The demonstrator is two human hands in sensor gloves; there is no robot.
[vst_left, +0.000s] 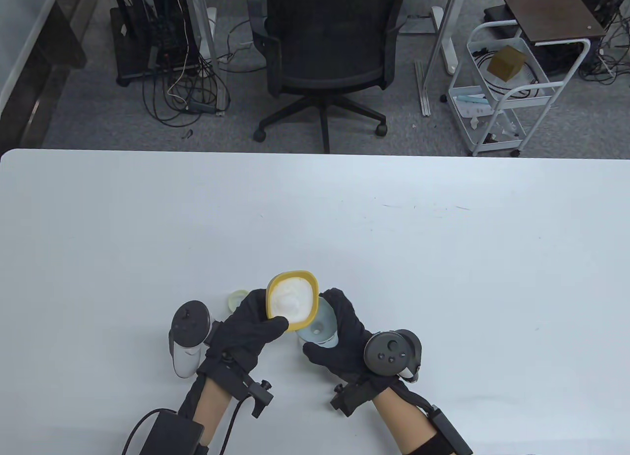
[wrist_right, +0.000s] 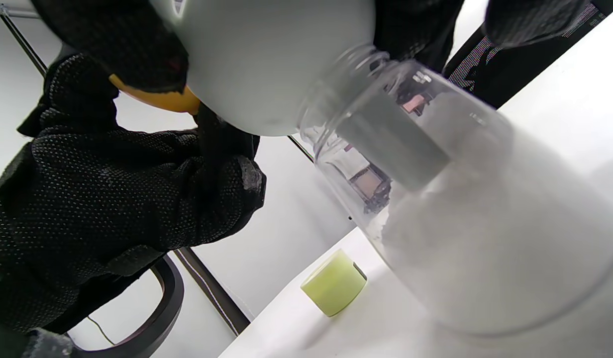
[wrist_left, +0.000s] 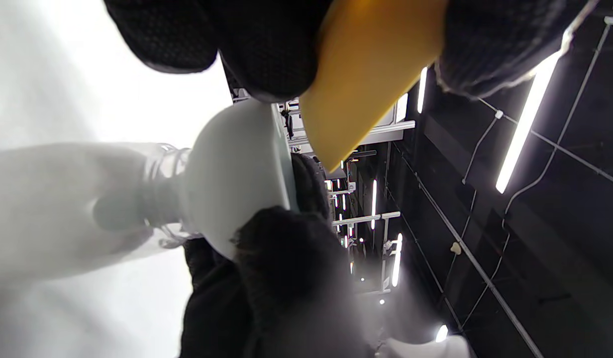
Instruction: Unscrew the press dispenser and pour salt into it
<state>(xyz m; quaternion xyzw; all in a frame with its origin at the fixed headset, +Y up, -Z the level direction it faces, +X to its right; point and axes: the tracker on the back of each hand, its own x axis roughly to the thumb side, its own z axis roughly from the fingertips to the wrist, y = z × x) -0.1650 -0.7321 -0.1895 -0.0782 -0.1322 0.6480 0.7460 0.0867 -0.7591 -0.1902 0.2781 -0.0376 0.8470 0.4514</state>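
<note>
You are tilting cup (vst_left: pixel 291 300) in left fingers (vst_left: pixel 268 325) | right fingers (vst_left: pixel 344 310) steadying funnel (vst_left: pixel 319 328) on jar (wrist_right: pixel 485 238) | lid (wrist_right: pixel 334 282) parked on counter (vst_left: pixel 443 258)

Pale funnel (wrist_right: pixel 266 59) in clear salt-filled bottle (wrist_right: pixel 475 209), green cap (wrist_right: pixel 334 283) beside.

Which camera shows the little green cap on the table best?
The right wrist view: the green cap lies unobstructed on the table beside the clear bottle. The table view shows only a part of it beyond the left hand. The left wrist view does not show it.
</note>
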